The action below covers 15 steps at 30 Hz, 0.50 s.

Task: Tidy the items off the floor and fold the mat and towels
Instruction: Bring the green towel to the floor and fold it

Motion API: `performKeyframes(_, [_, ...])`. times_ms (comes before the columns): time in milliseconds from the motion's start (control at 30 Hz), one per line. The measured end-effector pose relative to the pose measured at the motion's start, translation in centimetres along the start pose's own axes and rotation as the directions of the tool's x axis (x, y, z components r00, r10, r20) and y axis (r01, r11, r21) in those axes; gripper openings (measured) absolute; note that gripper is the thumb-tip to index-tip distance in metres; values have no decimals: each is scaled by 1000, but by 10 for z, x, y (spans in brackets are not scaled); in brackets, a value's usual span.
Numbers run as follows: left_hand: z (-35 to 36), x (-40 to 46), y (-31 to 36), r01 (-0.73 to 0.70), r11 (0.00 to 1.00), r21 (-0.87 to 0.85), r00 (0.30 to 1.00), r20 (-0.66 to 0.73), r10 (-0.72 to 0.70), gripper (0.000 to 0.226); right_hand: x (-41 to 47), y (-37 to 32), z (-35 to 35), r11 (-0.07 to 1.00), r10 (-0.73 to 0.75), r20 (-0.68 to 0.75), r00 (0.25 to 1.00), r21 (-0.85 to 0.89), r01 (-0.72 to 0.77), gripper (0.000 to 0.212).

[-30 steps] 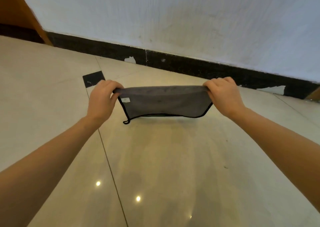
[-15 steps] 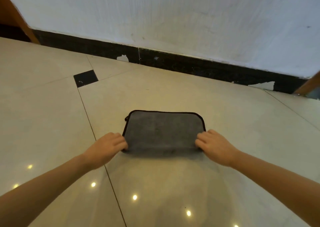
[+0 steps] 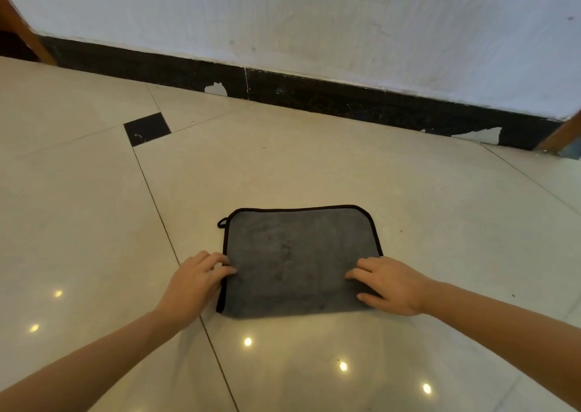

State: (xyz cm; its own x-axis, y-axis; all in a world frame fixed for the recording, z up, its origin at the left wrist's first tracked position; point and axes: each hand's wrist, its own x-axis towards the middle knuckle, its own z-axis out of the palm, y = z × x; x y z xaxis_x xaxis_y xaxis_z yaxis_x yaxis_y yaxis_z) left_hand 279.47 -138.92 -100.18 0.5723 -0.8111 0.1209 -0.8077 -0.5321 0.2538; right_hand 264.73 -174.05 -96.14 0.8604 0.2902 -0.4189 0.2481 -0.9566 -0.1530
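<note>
Grey towel (image 3: 300, 260) lies folded flat on the floor (image 3: 440, 223). Your left hand (image 3: 191, 286) touches its left edge, fingers loosely curled, gripping nothing; right hand (image 3: 390, 286) presses the near right corner, fingers extended. Square the edges before folding again.

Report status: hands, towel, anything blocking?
Left hand open, fingertips on towel's left edge. Right hand open, flat on its right side. Grey towel folded, flat on floor tiles. Nothing blocking.
</note>
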Motion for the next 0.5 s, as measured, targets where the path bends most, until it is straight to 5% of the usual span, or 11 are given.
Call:
performKeyframes(100, [-9, 20, 14, 76, 966, -247, 993, -70, -96, 15, -1, -6, 6, 999, 29, -21, 999, 27, -29, 50])
performKeyframes(167, [-25, 42, 31, 4, 957, -290, 995, -99, -35, 37, -5, -6, 8, 996, 56, -25, 998, 68, -54, 51])
performKeyframes(300, [-46, 93, 69, -243, 955, -168, 952, -230, 201, 29, -14, -2, 7, 982, 99, -20, 995, 162, -94, 49])
performKeyframes(500, [-24, 142, 139, -441, 896, -54, 881, -219, 420, 27, -35, 22, 2, 941, 335, -310, 890, 67, -331, 37])
